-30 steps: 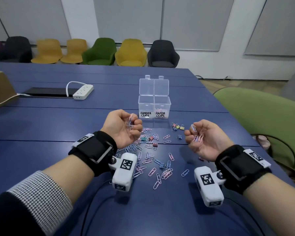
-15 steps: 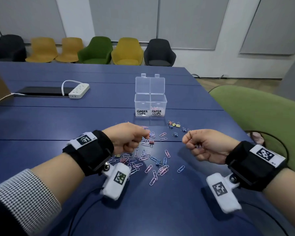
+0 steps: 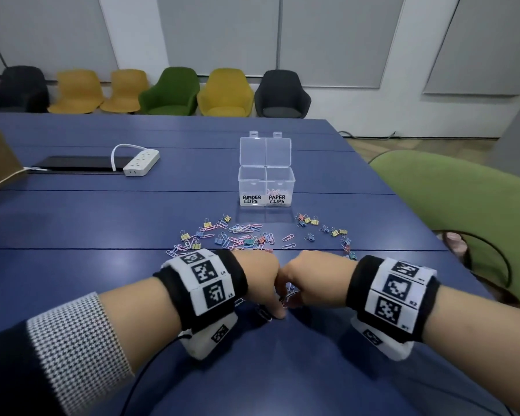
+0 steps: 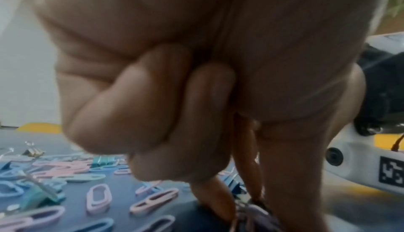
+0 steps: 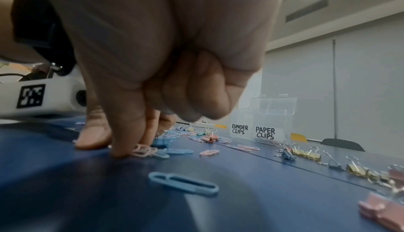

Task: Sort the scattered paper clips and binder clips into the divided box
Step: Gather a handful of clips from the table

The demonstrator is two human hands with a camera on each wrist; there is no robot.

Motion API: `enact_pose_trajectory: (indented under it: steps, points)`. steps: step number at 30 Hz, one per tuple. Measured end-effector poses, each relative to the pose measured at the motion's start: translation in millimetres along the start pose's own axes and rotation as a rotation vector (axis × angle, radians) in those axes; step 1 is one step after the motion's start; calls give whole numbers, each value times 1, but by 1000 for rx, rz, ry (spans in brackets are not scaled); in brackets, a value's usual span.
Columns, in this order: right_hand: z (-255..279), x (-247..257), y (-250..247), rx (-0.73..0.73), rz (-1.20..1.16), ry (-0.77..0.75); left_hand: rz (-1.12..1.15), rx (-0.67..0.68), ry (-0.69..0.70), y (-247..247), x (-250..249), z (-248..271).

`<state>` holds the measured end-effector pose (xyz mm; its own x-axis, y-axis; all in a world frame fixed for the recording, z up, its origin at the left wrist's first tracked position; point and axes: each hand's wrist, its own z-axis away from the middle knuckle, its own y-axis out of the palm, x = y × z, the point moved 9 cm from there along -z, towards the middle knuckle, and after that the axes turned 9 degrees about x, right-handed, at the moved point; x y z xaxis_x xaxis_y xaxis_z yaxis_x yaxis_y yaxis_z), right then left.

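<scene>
Basically we judge the paper clips [image 3: 246, 232] light, thin and slippery on the table [image 3: 102, 223], best pinched at the edges. They lie scattered with binder clips [image 3: 308, 221] just in front of the divided box [image 3: 266, 187]. Nearer us than the box, our left hand [image 3: 260, 276] and right hand [image 3: 312, 277] touch, fingers curled, pinching paper clips (count unclear).

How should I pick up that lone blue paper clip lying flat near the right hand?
The blue clip lies flat on the table, with nothing to get fingers under. Probably best to come from straight above and pinch its two long sides with thumb and fingertip, near the middle. If it slips, press one rounded end so the other tips up, then pinch that.
</scene>
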<state>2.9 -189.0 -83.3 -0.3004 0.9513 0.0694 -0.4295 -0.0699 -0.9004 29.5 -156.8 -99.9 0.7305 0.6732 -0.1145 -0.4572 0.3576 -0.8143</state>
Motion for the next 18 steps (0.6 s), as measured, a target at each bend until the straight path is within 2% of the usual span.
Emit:
enact_pose_trajectory:
  steps: [12, 18]
  points:
    - [1, -1, 11, 48, 152, 51, -135, 22, -20, 6, -1, 0]
    - [-1, -10, 16, 76, 128, 105, -165, 28, -10, 8, -3, 3]
